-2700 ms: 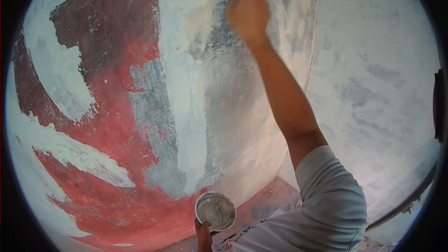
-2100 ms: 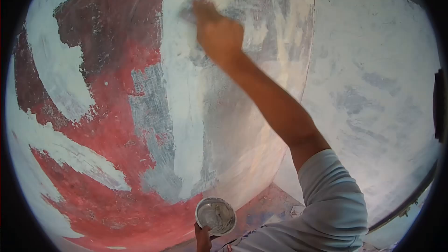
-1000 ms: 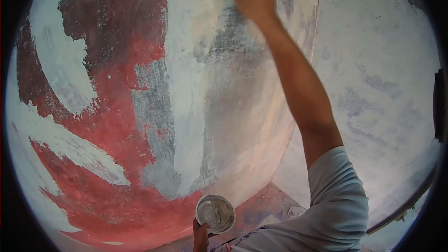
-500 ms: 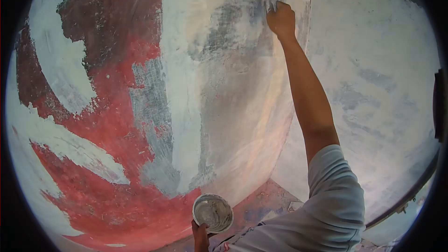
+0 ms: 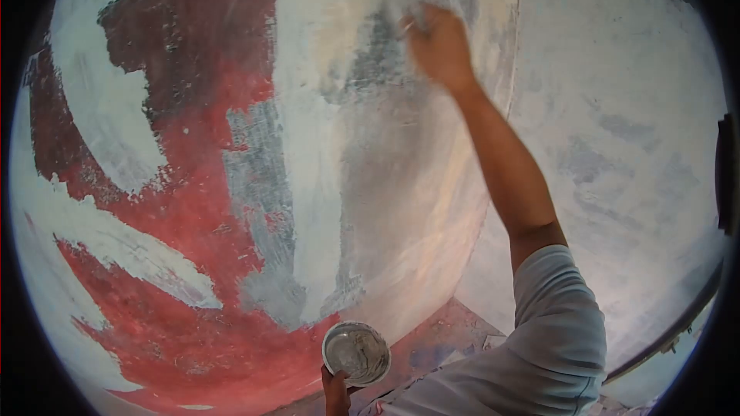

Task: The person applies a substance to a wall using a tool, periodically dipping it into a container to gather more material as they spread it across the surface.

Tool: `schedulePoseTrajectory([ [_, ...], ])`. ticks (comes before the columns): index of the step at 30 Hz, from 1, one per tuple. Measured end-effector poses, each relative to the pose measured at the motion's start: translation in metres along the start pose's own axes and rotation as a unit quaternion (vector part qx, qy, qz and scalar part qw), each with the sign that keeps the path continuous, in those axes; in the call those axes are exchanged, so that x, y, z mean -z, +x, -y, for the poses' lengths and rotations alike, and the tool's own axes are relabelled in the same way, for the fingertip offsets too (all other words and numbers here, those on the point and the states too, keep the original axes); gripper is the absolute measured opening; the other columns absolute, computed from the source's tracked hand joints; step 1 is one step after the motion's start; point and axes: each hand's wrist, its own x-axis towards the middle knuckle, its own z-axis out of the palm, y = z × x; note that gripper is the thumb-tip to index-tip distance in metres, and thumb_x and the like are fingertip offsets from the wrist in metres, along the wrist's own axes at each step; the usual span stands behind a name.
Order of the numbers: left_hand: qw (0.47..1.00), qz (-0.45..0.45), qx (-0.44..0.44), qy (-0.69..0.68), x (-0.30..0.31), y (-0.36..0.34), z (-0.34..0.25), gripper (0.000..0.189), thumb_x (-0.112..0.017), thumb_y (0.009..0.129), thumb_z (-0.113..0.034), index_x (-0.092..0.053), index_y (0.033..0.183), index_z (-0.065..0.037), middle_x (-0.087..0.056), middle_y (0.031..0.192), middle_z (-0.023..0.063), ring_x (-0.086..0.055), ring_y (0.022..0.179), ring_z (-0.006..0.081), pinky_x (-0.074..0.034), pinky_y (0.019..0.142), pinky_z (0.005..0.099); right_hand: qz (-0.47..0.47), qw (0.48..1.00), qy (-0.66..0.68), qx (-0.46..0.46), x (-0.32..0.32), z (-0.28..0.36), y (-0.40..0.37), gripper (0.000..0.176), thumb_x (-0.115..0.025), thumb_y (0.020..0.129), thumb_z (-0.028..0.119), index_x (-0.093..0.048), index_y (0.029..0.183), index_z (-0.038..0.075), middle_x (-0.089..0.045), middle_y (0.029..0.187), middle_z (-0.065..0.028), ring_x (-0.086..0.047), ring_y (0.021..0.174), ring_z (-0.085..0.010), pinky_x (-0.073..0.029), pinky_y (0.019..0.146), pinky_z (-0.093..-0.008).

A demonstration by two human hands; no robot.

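My right hand (image 5: 441,45) is raised against the upper wall, its fingers closed around what looks like a putty knife (image 5: 404,6). Motion smears the blade, which meets a wet grey patch of the wall (image 5: 379,50). Low in the view, my left hand (image 5: 334,391) grips a round bowl (image 5: 327,353) by its near left edge, thumb over the rim. Grey paste coats the inside of the bowl, which is tilted toward me.
Red and dark maroon paint (image 5: 193,185) covers the left wall between white and grey filled strips. A pale wall (image 5: 617,108) meets it at a corner on the right. Below lies a stained floor (image 5: 439,331). A dark edge (image 5: 724,173) stands far right.
My right hand has swept left and slightly down across the wall, away from the corner. The bowl and my left hand have shifted only slightly, along with the view.
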Motion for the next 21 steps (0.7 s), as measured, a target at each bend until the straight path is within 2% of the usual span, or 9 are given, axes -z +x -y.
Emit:
schedulePoseTrajectory([
  [1, 1.0, -0.003, -0.003, -0.005, 0.001, -0.003, -0.002, 0.067, -0.053, 0.074, -0.003, -0.039, 0.139, -0.012, -0.05, 0.127, 0.0159, -0.061, 0.107, 0.0408, -0.064, 0.068, 0.0611, -0.003, 0.998, 0.0, -0.066, 0.003, -0.026, 0.022, 0.024, -0.064, 0.09, 0.02, -0.068, 0.088, -0.004, -0.068, 0.077, -0.0259, -0.067, 0.075, -0.0428, -0.053, 0.068, -0.0462],
  [5, 1.0, -0.026, 0.0, -0.011, 0.005, -0.013, -0.012, 0.067, -0.053, 0.074, -0.003, -0.039, 0.139, -0.012, -0.051, 0.127, 0.0161, -0.062, 0.106, 0.0407, -0.065, 0.067, 0.0599, -0.013, 0.983, -0.147, -0.111, 0.003, -0.056, 0.076, 0.03, -0.061, 0.089, 0.026, -0.07, 0.093, -0.002, -0.07, 0.088, -0.0274, -0.067, 0.088, -0.0474, -0.053, 0.077, -0.0503],
  [10, 0.999, -0.031, -0.002, -0.014, 0.003, 0.002, -0.014, 0.067, -0.053, 0.074, -0.003, -0.039, 0.139, -0.012, -0.051, 0.127, 0.0162, -0.063, 0.106, 0.0404, -0.065, 0.067, 0.0592, -0.005, 0.995, -0.092, -0.027, -0.027, 0.045, 0.059, 0.024, -0.06, 0.082, 0.012, -0.071, 0.102, 0.003, -0.072, 0.086, -0.0228, -0.071, 0.085, -0.0416, -0.057, 0.078, -0.0494],
  [12, 1.0, -0.027, 0.001, -0.006, 0.002, 0.01, -0.012, 0.066, -0.053, 0.074, -0.003, -0.039, 0.139, -0.012, -0.051, 0.127, 0.0162, -0.063, 0.106, 0.0402, -0.065, 0.067, 0.059, 0.052, 0.992, -0.113, 0.016, -0.036, 0.083, 0.027, 0.029, -0.059, 0.082, 0.006, -0.071, 0.108, 0.006, -0.073, 0.087, -0.0201, -0.072, 0.081, -0.0369, -0.059, 0.069, -0.0478],
  [14, 1.0, -0.026, 0.006, 0.003, 0.005, 0.015, -0.007, 0.066, -0.053, 0.074, -0.003, -0.039, 0.138, -0.011, -0.051, 0.127, 0.0162, -0.063, 0.106, 0.04, -0.065, 0.067, 0.0588, 0.05, 0.991, -0.084, 0.094, -0.048, 0.093, -0.013, 0.044, -0.063, 0.083, 0.002, -0.066, 0.127, 0.01, -0.072, 0.094, -0.0211, -0.071, 0.082, -0.0379, -0.06, 0.072, -0.0433],
  [16, 1.0, 0.002, -0.005, -0.01, 0.009, 0.027, 0.002, 0.066, -0.053, 0.074, -0.003, -0.039, 0.138, -0.011, -0.051, 0.127, 0.0165, -0.064, 0.106, 0.0396, -0.065, 0.066, 0.0586, 0.09, 0.983, -0.046, 0.153, -0.031, 0.1, -0.039, 0.042, -0.063, 0.082, 0.0, -0.067, 0.124, 0.007, -0.073, 0.101, -0.019, -0.072, 0.085, -0.036, -0.06, 0.069, -0.0415],
  [17, 1.0, 0.004, -0.003, -0.011, 0.012, 0.029, 0.011, 0.066, -0.053, 0.074, -0.003, -0.039, 0.138, -0.011, -0.051, 0.127, 0.0165, -0.064, 0.106, 0.0396, -0.065, 0.066, 0.0586, 0.203, 0.972, -0.026, 0.112, -0.012, 0.101, -0.041, 0.045, -0.06, 0.082, -0.003, -0.067, 0.125, 0.007, -0.074, 0.106, -0.0163, -0.073, 0.09, -0.0334, -0.061, 0.078, -0.0418],
  [18, 1.0, 0.006, -0.013, -0.008, 0.009, 0.031, 0.009, 0.066, -0.053, 0.074, -0.003, -0.039, 0.138, -0.011, -0.051, 0.127, 0.0165, -0.064, 0.105, 0.0394, -0.065, 0.066, 0.0587, 0.202, 0.972, -0.027, 0.115, -0.005, 0.09, -0.037, 0.045, -0.06, 0.082, -0.003, -0.067, 0.125, 0.007, -0.074, 0.106, -0.0163, -0.073, 0.09, -0.0334, -0.061, 0.078, -0.0418],
  [21, 1.0, 0.008, -0.014, -0.01, -0.001, 0.031, 0.0, 0.066, -0.053, 0.074, -0.002, -0.039, 0.138, -0.01, -0.051, 0.127, 0.0167, -0.064, 0.105, 0.0394, -0.065, 0.067, 0.0588, 0.129, 0.976, 0.081, 0.156, 0.006, 0.048, -0.001, 0.058, -0.051, 0.079, -0.007, -0.063, 0.134, 0.008, -0.072, 0.115, -0.019, -0.074, 0.096, -0.0303, -0.053, 0.102, -0.0415],
])
